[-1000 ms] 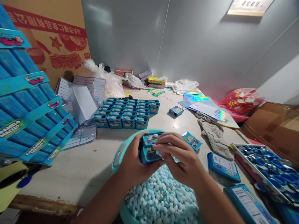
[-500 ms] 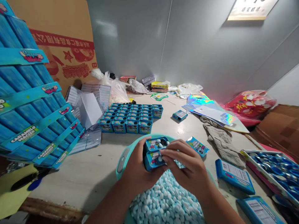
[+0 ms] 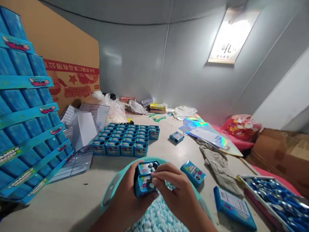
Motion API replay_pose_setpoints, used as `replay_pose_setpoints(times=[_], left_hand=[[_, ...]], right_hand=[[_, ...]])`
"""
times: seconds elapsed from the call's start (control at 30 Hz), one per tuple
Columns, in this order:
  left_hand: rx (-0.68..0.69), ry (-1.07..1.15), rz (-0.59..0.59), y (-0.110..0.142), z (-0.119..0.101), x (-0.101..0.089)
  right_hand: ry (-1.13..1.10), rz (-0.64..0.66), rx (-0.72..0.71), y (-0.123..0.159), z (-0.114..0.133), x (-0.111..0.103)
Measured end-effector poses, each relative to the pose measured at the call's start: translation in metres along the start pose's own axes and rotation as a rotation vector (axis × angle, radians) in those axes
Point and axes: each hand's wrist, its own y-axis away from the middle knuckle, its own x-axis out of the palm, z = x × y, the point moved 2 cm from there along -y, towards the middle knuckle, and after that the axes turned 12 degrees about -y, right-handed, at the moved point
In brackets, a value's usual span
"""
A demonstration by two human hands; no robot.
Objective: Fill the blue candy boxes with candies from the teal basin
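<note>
My left hand (image 3: 126,201) is wrapped round two small blue candy boxes (image 3: 145,178), held side by side above a teal basin (image 3: 109,193) full of pale blue and white candies (image 3: 154,219). The fingers of my right hand (image 3: 172,193) are pinched against the front of the nearer box, at its opening. A few candies show in the top of the farther box. Beyond the basin, many matching blue boxes (image 3: 125,138) stand in rows on the table.
Stacked blue display cartons (image 3: 26,129) rise at the left, with a brown cardboard box (image 3: 72,77) behind. Loose blue boxes (image 3: 193,173) and flat packs (image 3: 233,206) lie to the right, beside a grey rag (image 3: 217,164), holographic bags (image 3: 205,129) and a tray of blue caps (image 3: 275,199).
The camera has tilted upward, so hands and basin sit lower in view. My hands keep the same hold on the two boxes, with the right fingers still at the nearer box.
</note>
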Motion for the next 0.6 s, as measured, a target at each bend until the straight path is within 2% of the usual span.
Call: replay_pose_setpoints(times=[0.13, 0.23, 0.37, 0.53, 0.6], left_hand=[[-0.029, 0.041, -0.064, 0.001, -0.005, 0.001], [-0.076, 0.014, -0.135, 0.003, -0.01, 0.0], [-0.153, -0.02, -0.104, 0.004, -0.013, -0.001], [-0.091, -0.043, -0.09, 0.003, -0.014, -0.003], [-0.107, -0.044, -0.085, 0.003, -0.012, -0.004]], right_hand=[[-0.062, 0.029, 0.007, 0.002, 0.003, 0.003], [-0.108, 0.005, 0.051, 0.003, 0.001, 0.005], [-0.124, -0.084, 0.136, 0.002, -0.004, 0.006], [-0.087, -0.138, 0.059, 0.001, -0.006, 0.003], [-0.113, -0.119, 0.086, 0.0, -0.007, 0.003]])
